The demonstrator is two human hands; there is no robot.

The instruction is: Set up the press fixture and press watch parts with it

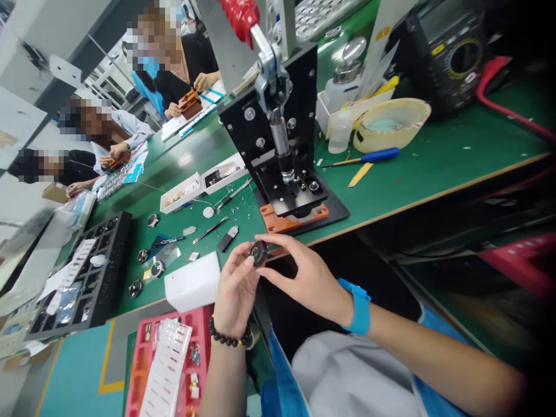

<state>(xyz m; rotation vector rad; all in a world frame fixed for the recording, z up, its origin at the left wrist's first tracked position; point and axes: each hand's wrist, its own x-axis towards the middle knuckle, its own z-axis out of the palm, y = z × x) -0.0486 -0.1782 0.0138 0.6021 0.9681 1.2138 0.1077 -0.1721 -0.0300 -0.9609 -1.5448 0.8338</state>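
Observation:
A small round black watch case (259,253) is held up in front of the table edge, its finer details too small to make out. My left hand (238,284), with a dark bead bracelet at the wrist, pinches it between thumb and fingers. From the other side, my right hand (306,275), wearing a blue wrist strap (360,310), grips its rim with thumb and forefinger. Just beyond the hands stands a black toggle press (286,168) with a red handle. An orange fixture plate (295,218) lies under its head.
Left of my hands are a white block (193,284), tweezers (210,230) and several round watch parts (157,269). A red tray (202,330) and black compartment tray (110,249) lie further left. A blue screwdriver (380,154) and yellowish bowl (391,136) are right. Co-workers sit opposite.

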